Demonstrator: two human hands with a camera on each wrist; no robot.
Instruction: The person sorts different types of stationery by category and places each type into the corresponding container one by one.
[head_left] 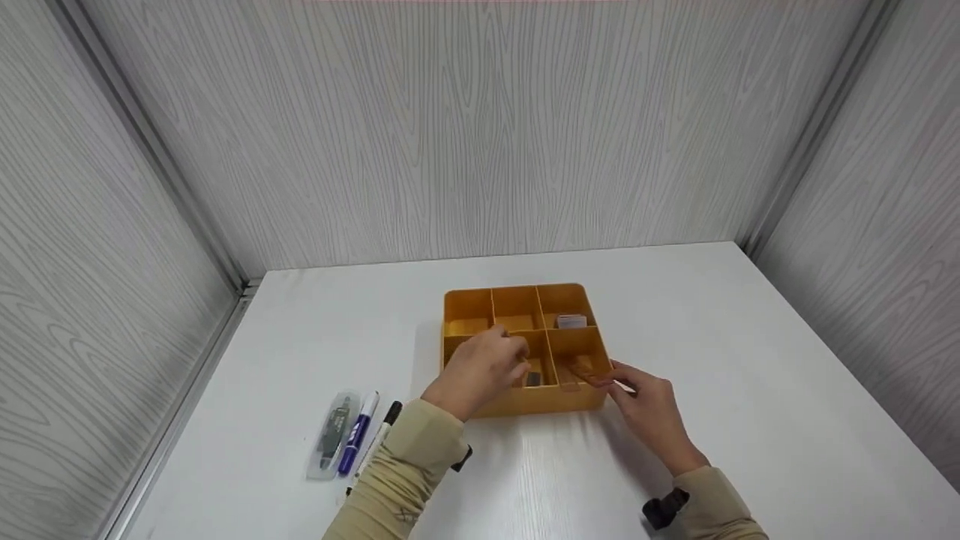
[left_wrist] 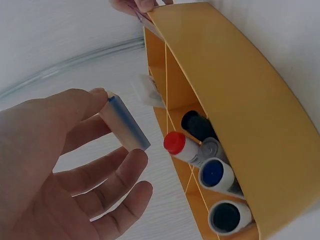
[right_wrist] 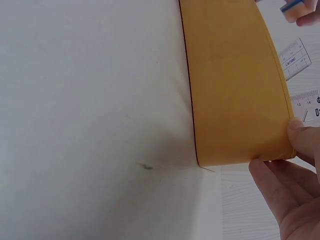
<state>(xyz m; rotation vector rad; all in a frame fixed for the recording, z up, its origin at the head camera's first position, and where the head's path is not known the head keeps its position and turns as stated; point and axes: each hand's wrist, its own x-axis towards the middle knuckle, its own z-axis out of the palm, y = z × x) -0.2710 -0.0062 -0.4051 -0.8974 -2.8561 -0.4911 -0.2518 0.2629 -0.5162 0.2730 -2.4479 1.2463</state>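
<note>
A yellow six-compartment organizer box (head_left: 525, 401) sits on the table between the hands. Thumb and index finger of my left hand (head_left: 484, 367) pinch a small pale eraser (left_wrist: 125, 125) with a blue edge, held over the front of the box; the other fingers are spread. My right hand (head_left: 651, 405) grips the box's front right corner, thumb at the rim and fingers outside. Clear rulers (right_wrist: 296, 60) show past the rim by that thumb. Several markers (left_wrist: 212, 172) with red, blue and dark ends stand in a compartment that my left hand mostly hides in the head view.
A small white item (head_left: 571, 321) lies in the back right compartment. Left of the box, a clear pack with a dark pen-shaped item (head_left: 334, 433), a purple marker (head_left: 360, 431) and a black-capped white marker (head_left: 384, 429) lie on the table (head_left: 750, 360). Panels (head_left: 480, 135) enclose the back and sides.
</note>
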